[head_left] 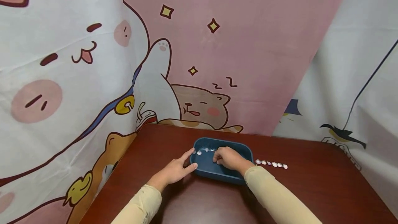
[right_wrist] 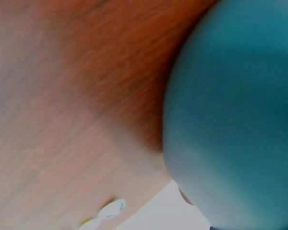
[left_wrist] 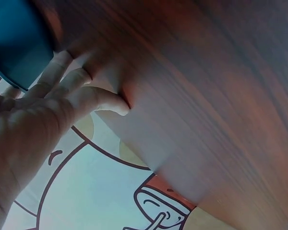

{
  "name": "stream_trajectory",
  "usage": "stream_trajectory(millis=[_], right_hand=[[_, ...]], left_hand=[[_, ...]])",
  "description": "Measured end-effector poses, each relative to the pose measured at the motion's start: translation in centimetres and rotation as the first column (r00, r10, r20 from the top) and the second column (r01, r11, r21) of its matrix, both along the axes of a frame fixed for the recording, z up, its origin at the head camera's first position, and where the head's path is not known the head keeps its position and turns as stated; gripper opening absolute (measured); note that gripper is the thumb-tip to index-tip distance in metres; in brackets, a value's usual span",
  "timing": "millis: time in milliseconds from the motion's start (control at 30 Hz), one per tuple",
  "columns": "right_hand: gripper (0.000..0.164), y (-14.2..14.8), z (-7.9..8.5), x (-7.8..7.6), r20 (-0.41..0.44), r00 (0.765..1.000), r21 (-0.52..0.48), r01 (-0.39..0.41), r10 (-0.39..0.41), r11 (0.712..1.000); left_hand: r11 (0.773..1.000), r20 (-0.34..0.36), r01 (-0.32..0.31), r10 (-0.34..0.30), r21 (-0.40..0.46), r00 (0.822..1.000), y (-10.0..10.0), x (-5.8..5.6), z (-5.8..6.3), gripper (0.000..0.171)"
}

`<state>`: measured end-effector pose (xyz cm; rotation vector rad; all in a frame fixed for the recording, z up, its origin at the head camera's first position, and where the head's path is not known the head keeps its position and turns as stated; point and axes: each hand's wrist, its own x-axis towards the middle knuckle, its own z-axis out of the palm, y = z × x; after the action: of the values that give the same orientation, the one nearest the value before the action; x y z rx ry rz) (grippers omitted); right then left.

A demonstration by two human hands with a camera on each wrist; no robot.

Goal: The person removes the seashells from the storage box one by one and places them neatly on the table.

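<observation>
A dark blue rectangular tub (head_left: 205,174) stands on the table, with several small whitish shells (head_left: 199,152) along its far left inside. My left hand (head_left: 174,171) touches the tub's left end, thumb and index finger spread at the rim. In the left wrist view its other fingers (left_wrist: 105,99) reach down by the tabletop. My right hand (head_left: 228,157) is inside the tub, fingers bent toward the floor of it; what lies between the fingertips is hidden. The right wrist view shows the tub's outer wall (right_wrist: 235,120), not the hand.
Right of the tub, several pinkish-white shells (head_left: 274,164) lie in a row on the reddish-brown table (head_left: 314,179). A cartoon-printed cloth (head_left: 248,61) hangs behind the table's far edge and along its sides.
</observation>
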<state>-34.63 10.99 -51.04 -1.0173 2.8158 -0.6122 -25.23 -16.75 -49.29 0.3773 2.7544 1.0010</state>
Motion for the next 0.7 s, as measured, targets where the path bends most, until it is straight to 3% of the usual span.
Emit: stream_trajectory(millis=[100, 267, 400, 600, 700], right_hand=[[0.013, 0.3, 0.0, 0.3, 0.013, 1.0, -0.043, 0.022, -0.021, 0.999], [0.016, 0.1, 0.6, 0.9, 0.051, 0.981, -0.108, 0.189, -0.185, 0.976], [0.02, -0.5, 1.1, 1.0, 0.067, 0.957, -0.075, 0.285, -0.281, 0.955], [0.027, -1.0, 0.7, 1.1, 0.116, 0.929, -0.022, 0.357, -0.352, 0.934], [0.026, -1.0, 0.7, 1.1, 0.113, 0.926, -0.02, 0.365, -0.36, 0.931]], left_hand=[[1.0, 0.001, 0.004, -0.004, 0.0, 1.0, 0.0, 0.2, 0.0, 0.076], [1.0, -0.005, 0.008, -0.009, -0.006, 1.0, 0.0, 0.1, 0.1, 0.077], [1.0, -0.024, 0.002, -0.002, -0.007, 1.0, -0.1, -0.1, 0.3, 0.078], [1.0, -0.006, 0.002, -0.002, -0.004, 1.0, -0.1, 0.1, 0.0, 0.077], [1.0, -0.006, -0.003, 0.003, -0.004, 1.0, -0.1, 0.1, 0.0, 0.077]])
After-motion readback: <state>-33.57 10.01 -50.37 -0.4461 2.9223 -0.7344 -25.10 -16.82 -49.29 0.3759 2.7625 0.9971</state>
